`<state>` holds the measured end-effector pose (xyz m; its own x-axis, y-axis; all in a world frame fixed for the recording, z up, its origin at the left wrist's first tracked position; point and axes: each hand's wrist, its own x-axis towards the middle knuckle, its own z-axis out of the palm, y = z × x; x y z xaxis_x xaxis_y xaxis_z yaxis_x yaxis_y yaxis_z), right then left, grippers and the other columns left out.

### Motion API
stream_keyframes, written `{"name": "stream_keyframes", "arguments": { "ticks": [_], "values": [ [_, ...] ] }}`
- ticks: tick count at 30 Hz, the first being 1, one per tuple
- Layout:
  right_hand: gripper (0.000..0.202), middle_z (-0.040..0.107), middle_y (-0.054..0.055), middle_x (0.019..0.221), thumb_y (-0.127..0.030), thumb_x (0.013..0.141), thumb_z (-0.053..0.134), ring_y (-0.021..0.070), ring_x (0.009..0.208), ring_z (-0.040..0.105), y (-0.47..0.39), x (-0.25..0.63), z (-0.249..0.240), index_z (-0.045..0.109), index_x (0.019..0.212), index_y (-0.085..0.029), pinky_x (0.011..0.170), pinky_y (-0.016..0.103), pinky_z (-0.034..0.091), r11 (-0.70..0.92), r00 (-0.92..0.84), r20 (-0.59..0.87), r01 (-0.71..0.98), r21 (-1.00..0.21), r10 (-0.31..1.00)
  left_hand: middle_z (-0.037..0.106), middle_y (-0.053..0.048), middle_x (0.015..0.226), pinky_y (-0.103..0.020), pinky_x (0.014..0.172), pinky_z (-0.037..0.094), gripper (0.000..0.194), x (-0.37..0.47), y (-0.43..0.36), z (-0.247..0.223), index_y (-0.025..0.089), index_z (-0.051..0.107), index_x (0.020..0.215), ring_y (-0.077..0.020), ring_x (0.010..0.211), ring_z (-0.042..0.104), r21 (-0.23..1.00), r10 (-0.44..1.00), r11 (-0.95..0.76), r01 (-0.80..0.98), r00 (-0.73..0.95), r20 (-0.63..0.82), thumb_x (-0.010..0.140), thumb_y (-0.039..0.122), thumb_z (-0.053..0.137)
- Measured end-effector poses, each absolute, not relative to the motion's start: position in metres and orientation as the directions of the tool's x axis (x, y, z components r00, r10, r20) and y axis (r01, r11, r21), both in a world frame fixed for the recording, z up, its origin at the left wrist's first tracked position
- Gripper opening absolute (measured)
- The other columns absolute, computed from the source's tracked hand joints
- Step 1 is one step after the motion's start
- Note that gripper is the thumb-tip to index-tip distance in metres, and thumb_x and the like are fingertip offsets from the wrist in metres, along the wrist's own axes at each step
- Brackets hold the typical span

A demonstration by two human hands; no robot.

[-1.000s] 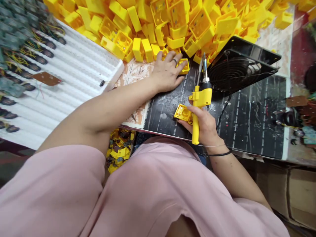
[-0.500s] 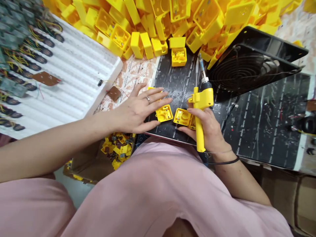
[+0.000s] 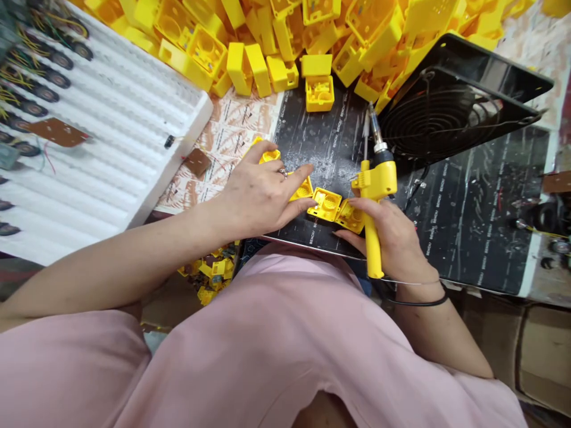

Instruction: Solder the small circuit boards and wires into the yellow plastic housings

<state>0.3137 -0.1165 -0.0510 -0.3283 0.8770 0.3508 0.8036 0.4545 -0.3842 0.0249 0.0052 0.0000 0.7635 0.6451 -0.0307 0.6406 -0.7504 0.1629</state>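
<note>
My right hand [image 3: 392, 232] is wrapped around the yellow handle of a soldering gun [image 3: 378, 180], whose metal tip points away from me. Just left of its thumb lie an open yellow plastic case half [image 3: 327, 204] and a second half [image 3: 350, 216], side by side on the black mat. My left hand [image 3: 263, 190] reaches over more yellow case halves [image 3: 303, 187], fingers bent but apart. Its thumb tip is at the edge of the nearest half; whether it touches is unclear. Part of another yellow case [image 3: 270, 156] shows beyond the left fingers.
A heap of yellow cases [image 3: 285, 35] covers the back. One open case [image 3: 320, 94] stands before it. At right is a black fan [image 3: 439, 119]; at left, a white foam tray [image 3: 147, 113] holds wired round parts. The black mat [image 3: 473, 220] extends rightward. Yellow scraps [image 3: 214, 273] lie below.
My left hand has shifted right, its fingers bending more and its thumb coming up to the case halves. My right hand with the soldering gun has moved slightly right. The view has shifted a little.
</note>
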Motion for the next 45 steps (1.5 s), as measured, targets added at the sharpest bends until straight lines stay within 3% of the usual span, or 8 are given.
{"name": "stream_keyframes", "arguments": {
  "ticks": [5, 8, 14, 20, 26, 32, 39, 45],
  "values": [
    [0.055, 0.077, 0.006, 0.112, -0.056, 0.108, 0.077, 0.0293, 0.103, 0.077, -0.107, 0.299, -0.055, 0.059, 0.152, -0.028, 0.102, 0.05, 0.067, 0.518, -0.321, 0.474, 0.768, -0.377, 0.82, 0.072, -0.01, 0.164, -0.065, 0.136, 0.045, 0.07, 0.004, 0.026, 0.002, 0.027, 0.05, 0.177, -0.0348, 0.163, 0.058, 0.264, 0.518, -0.821, 0.506, 0.855, -0.029, 0.108, 0.019, 0.043],
    [0.049, 0.078, 0.006, 0.114, -0.045, 0.109, 0.078, 0.0281, 0.106, 0.078, -0.099, 0.283, -0.065, 0.061, 0.153, -0.028, 0.11, 0.051, 0.064, 0.537, -0.319, 0.507, 0.758, -0.371, 0.801, 0.067, -0.008, 0.171, -0.07, 0.139, 0.04, 0.063, 0.007, 0.03, -0.005, 0.025, 0.062, 0.166, -0.033, 0.169, 0.052, 0.228, 0.436, -0.862, 0.452, 0.892, -0.119, 0.112, 0.013, 0.032],
    [0.041, 0.076, 0.002, 0.1, -0.035, 0.112, 0.072, 0.024, 0.088, 0.075, -0.098, 0.284, -0.068, 0.062, 0.152, -0.03, 0.082, 0.037, 0.064, 0.534, -0.339, 0.494, 0.777, -0.333, 0.801, 0.077, -0.007, 0.157, -0.068, 0.144, 0.036, 0.048, 0.029, -0.003, -0.015, 0.033, 0.069, 0.159, -0.0299, 0.155, 0.065, 0.177, 0.611, -0.773, 0.609, 0.79, -0.05, 0.12, 0.026, 0.043],
    [0.043, 0.075, 0.001, 0.099, -0.04, 0.112, 0.073, 0.0242, 0.085, 0.074, -0.098, 0.289, -0.067, 0.059, 0.151, -0.031, 0.094, 0.044, 0.066, 0.548, -0.349, 0.511, 0.776, -0.312, 0.785, 0.043, -0.018, 0.188, -0.069, 0.14, 0.038, 0.072, -0.001, 0.024, -0.011, 0.021, 0.043, 0.18, -0.0421, 0.171, 0.047, 0.185, 0.701, -0.702, 0.688, 0.713, 0.01, 0.113, 0.039, 0.058],
    [0.048, 0.074, 0.002, 0.094, -0.032, 0.108, 0.078, 0.0262, 0.082, 0.072, -0.095, 0.288, -0.07, 0.06, 0.153, -0.031, 0.08, 0.04, 0.061, 0.569, -0.37, 0.545, 0.782, -0.254, 0.752, 0.072, -0.012, 0.163, -0.061, 0.129, 0.05, 0.057, -0.006, 0.039, -0.002, 0.023, 0.063, 0.164, -0.0374, 0.138, 0.075, 0.092, 0.714, -0.657, 0.748, 0.657, -0.241, 0.108, 0.03, 0.056],
    [0.064, 0.079, 0.004, 0.105, -0.034, 0.106, 0.082, 0.0286, 0.088, 0.079, -0.095, 0.295, -0.068, 0.053, 0.163, -0.032, 0.089, 0.044, 0.065, 0.579, -0.35, 0.592, 0.776, -0.251, 0.726, 0.054, -0.013, 0.181, -0.06, 0.128, 0.049, 0.057, -0.01, 0.017, 0.004, 0.022, 0.057, 0.168, -0.0373, 0.148, 0.068, 0.109, 0.707, -0.681, 0.724, 0.689, -0.157, 0.113, 0.032, 0.049],
    [0.062, 0.068, -0.004, 0.072, -0.024, 0.098, 0.092, 0.0213, 0.056, 0.065, -0.094, 0.293, -0.048, 0.065, 0.153, -0.031, 0.061, 0.036, 0.057, 0.611, -0.344, 0.687, 0.77, -0.183, 0.64, 0.062, -0.011, 0.173, -0.075, 0.138, 0.031, 0.039, -0.084, 0.058, -0.004, 0.019, 0.077, 0.133, -0.0393, 0.168, 0.043, -0.025, 0.773, -0.624, 0.781, 0.613, -0.165, 0.108, 0.026, 0.047],
    [0.039, 0.069, -0.005, 0.067, -0.013, 0.098, 0.089, 0.017, 0.05, 0.065, -0.095, 0.285, -0.034, 0.074, 0.13, -0.029, 0.056, 0.031, 0.056, 0.618, -0.357, 0.684, 0.766, -0.175, 0.636, 0.083, -0.007, 0.135, -0.068, 0.139, 0.033, 0.041, -0.082, 0.059, -0.016, 0.024, 0.079, 0.107, -0.0324, 0.157, 0.056, 0.091, 0.757, -0.639, 0.764, 0.645, -0.102, 0.113, 0.034, 0.039]
  ]
}}
